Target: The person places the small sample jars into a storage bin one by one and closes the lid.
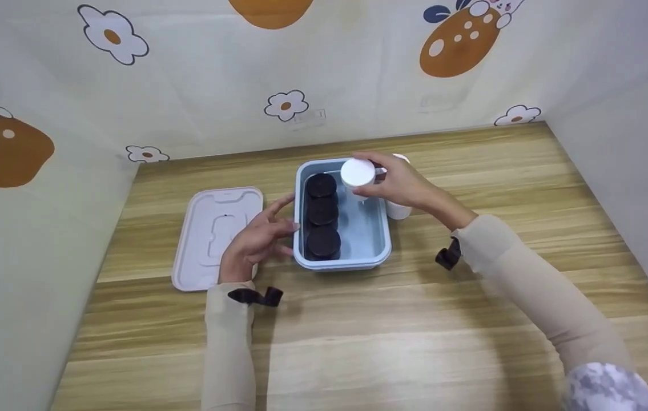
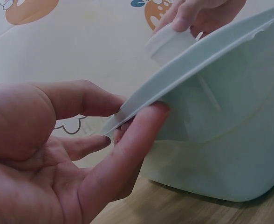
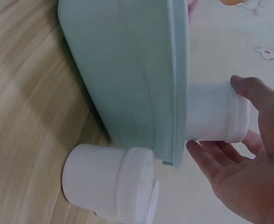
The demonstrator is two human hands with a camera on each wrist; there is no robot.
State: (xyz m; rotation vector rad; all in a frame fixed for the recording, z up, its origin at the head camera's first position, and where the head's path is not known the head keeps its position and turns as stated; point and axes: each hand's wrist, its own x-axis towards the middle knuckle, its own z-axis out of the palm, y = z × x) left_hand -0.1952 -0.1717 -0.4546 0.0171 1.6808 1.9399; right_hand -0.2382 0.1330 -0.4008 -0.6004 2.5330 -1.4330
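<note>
1. We hold a white jar (image 1: 357, 173) in our right hand (image 1: 401, 185), fingers curled round it, above the blue box (image 1: 372, 254) at frame centre.
2. Our left hand (image 1: 258, 240) is released, straight fingers pressed against the box's left rim, apparently to steady it.
3. Three dark-lidded jars (image 1: 322, 212) line its left side; another white jar (image 3: 110, 182) stands on the bench (image 1: 358, 331) just right of it.

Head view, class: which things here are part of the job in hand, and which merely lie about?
In the job:
right hand holding white jar
left hand touching blue box
three black-lidded jars inside the box
second white jar beside the box

Lying about:
pink lid
wooden table
</note>
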